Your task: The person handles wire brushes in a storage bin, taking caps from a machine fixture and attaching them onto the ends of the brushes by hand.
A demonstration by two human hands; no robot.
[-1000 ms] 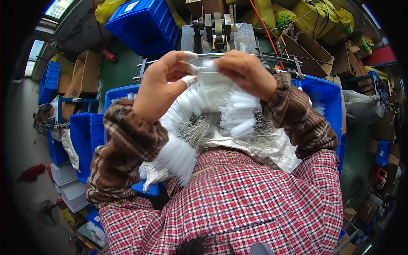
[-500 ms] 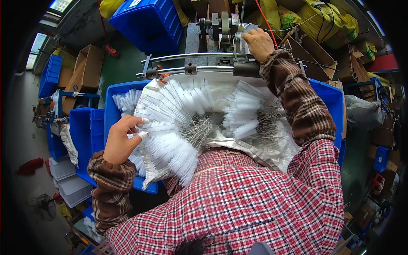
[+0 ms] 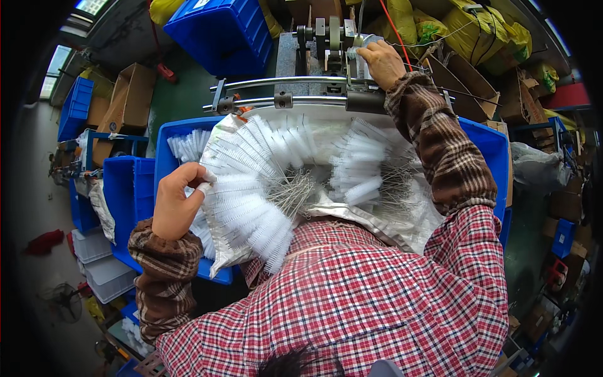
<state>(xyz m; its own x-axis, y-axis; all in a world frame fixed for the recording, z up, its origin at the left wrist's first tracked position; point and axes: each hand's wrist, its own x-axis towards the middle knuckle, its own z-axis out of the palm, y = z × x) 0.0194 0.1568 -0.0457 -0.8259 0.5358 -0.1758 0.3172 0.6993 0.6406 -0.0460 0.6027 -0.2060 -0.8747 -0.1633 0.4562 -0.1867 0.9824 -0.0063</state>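
At the fan's left edge, the left hand (image 3: pixel 176 204) pinches one white bottle brush (image 3: pixel 235 188) between closed fingertips; its long axis runs rightward toward the wire stems. The right hand (image 3: pixel 381 63), farther off, grips a brush at the machine (image 3: pixel 330 38).

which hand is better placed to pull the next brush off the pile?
Left, probably. The left hand already pinches a white brush at the left edge of the fanned pile. The right hand is up at the metal machine, far from the brushes.
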